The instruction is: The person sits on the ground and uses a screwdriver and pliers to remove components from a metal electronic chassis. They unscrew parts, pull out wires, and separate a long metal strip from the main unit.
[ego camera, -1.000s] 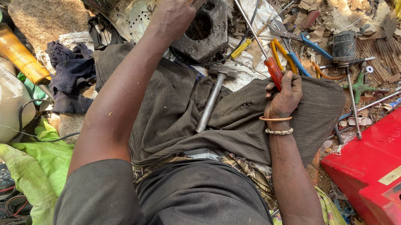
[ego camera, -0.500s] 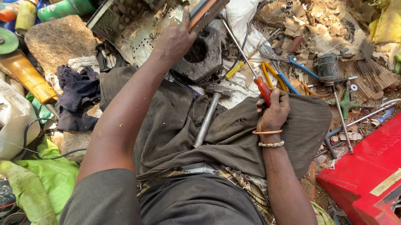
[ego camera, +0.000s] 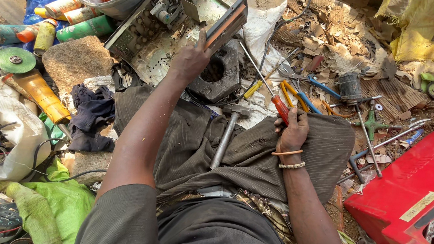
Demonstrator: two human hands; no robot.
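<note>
Since half a second ago, the left hand has lifted the bar a little higher and tipped it steeper, while the right hand has stayed on the lap with the screwdriver.

That bar is a flat, oblong block, dark on its edges with a rust-orange face, slanting up to the right. It is raised over the metal chassis, a dull grey perforated tray crowded with small parts. Just below the hand sits a rough, dark cast block with a round hollow.

The screwdriver has a glossy red handle and a thin steel shaft running up and to the left. A hammer with a plain steel handle lies on the ribbed grey-brown cloth across the lap. Pliers with yellow and blue grips lie just beyond the right hand. A red metal toolbox stands to the right.

His left arm stretches forward almost straight, fingers closed around the lower end of the bar, thumb up its side. His right arm is bent, wrist resting on the cloth, fingers curled shut around the red handle. Two bangles circle that wrist.
</note>
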